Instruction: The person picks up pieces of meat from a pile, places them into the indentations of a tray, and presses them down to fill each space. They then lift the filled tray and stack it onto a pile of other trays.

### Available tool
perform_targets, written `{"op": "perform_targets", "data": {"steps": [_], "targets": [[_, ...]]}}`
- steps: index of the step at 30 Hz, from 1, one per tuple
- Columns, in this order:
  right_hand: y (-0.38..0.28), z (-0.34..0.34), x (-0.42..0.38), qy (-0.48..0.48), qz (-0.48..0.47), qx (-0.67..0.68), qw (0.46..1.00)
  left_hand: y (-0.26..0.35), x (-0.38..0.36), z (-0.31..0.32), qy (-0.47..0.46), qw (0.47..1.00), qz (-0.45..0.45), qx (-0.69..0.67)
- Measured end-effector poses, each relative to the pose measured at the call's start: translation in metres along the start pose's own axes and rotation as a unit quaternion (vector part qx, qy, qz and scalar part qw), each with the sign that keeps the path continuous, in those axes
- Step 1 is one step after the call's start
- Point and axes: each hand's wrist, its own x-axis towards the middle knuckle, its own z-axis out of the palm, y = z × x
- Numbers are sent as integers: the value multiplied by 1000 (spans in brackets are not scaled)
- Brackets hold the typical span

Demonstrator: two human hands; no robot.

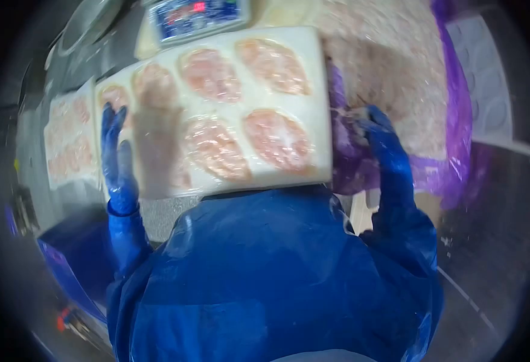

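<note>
A white mould board (322, 108) with several leaf-shaped hollows lies in front of me, and pale pink chopped meat (277, 139) fills the hollows. My left hand (119, 157), in a blue glove, has its fingers stretched out over the board's left end. Its fingertips reach the meat in a hollow there. On the right, my blue-gloved right hand (383, 133) has curled fingers at the edge of a purple plastic liner (352, 160). Pale strands show at its fingertips, too blurred to name. Beyond that hand spreads a large mass of pale meat (398, 66) on the liner.
A digital scale (198, 21) with a lit red display stands behind the board. At the left lies a second white sheet with pink portions (69, 142), near a metal bowl (90, 24). A white panel with round hollows (482, 78) is at far right, a blue bin (75, 259) at lower left.
</note>
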Motion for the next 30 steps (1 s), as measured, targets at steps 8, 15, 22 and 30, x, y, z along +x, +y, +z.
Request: {"op": "perform_targets", "data": {"steps": [8,15,22,30], "targets": [[-131,157,54,-145,-379,-91,909,-22,-21,-33,62,996,13,-55],[-103,303,27,-171,-492,-347,780,-35,-38,-52,24,989,-23,-144],[-111,305,32,-118,-465,-447,755,-33,-13,-5,-120,981,90,120],[-101,298,14,-155,-434,-471,752,-94,56,-34,-224,946,122,-201]]}}
